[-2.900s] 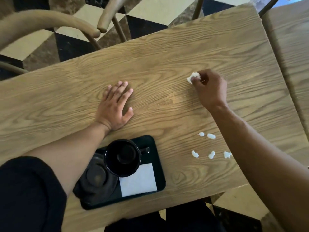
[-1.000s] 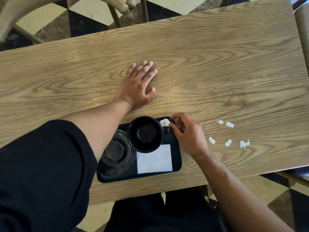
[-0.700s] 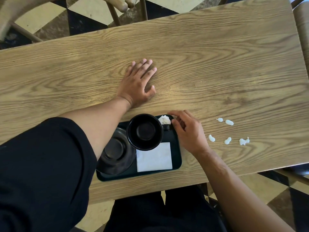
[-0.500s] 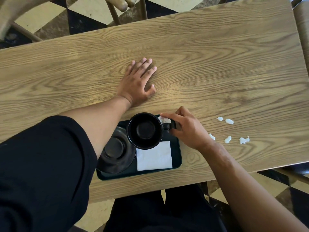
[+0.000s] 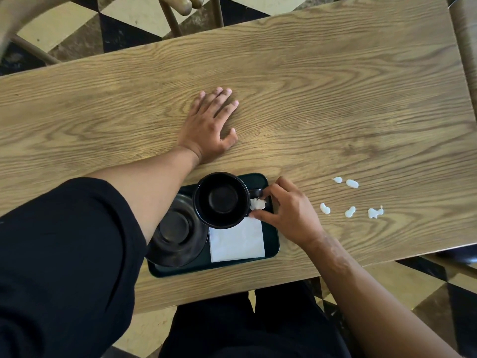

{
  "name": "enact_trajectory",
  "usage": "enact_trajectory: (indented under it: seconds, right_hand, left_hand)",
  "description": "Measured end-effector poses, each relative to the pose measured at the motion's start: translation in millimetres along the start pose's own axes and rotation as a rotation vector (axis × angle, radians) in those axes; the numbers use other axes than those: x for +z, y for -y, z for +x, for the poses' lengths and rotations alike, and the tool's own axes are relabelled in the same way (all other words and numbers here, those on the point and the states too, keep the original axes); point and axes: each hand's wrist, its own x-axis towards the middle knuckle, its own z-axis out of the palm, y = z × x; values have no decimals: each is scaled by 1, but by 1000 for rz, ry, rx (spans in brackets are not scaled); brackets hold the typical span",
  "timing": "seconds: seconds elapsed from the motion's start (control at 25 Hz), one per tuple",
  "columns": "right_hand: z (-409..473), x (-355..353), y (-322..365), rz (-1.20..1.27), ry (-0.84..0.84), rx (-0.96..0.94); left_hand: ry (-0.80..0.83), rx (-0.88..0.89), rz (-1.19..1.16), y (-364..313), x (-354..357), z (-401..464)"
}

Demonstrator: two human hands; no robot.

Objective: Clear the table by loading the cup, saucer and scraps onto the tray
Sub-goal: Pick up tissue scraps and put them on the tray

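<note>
A dark green tray [image 5: 271, 250] sits at the table's near edge. On it stand a black cup [image 5: 220, 200], a black saucer [image 5: 178, 231] to its left and a white napkin [image 5: 236, 241]. A crumpled white scrap [image 5: 257, 204] lies on the tray just below the cup's handle. My right hand [image 5: 286, 213] hovers over the tray's right edge, forefinger and thumb spread on either side of that scrap. My left hand [image 5: 209, 125] rests flat on the wooden table [image 5: 335, 86] beyond the tray. Several small white scraps [image 5: 350, 211] lie on the table to the right.
A wooden chair [image 5: 180, 2] stands beyond the table's far edge at the left. A second wooden table [image 5: 468, 47] adjoins on the right. Checkered floor shows around the table.
My right hand carried the crumpled scrap from mid-table to the tray, then shifted it from the far corner to below the cup's handle. Its fingers have spread apart. My left hand stayed flat.
</note>
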Motion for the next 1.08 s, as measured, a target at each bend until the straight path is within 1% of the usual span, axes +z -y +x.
enact_trajectory:
  seconds: [0.2, 0.32, 0.4, 0.52, 0.6, 0.8, 0.96, 1.08]
  right_hand:
    - [-18, -10, -2, 58, -72, -5]
    - [-35, -11, 0, 52, -112, 41]
    - [-36, -8, 4, 48, -90, 50]
    - [-22, -3, 9, 17, 1, 53]
    - [-13, 1, 10, -26, 3, 73]
    - [-14, 10, 11, -8, -88, 144]
    - [-24, 12, 14, 17, -123, 179]
    - [-42, 6, 17, 42, -232, 169]
  left_hand:
    - [-8, 1, -1, 1, 3, 0]
    - [-5, 9, 2, 2, 4, -1]
    - [-1, 8, 7, 1, 4, 0]
    - [30, -6, 14, -1, 1, -1]
    - [57, -8, 16, -2, -1, -1]
    - [81, -11, 24, -2, -4, -2]
    - [102, -16, 39, -4, -4, -2]
    - [109, -19, 41, -4, -7, -3]
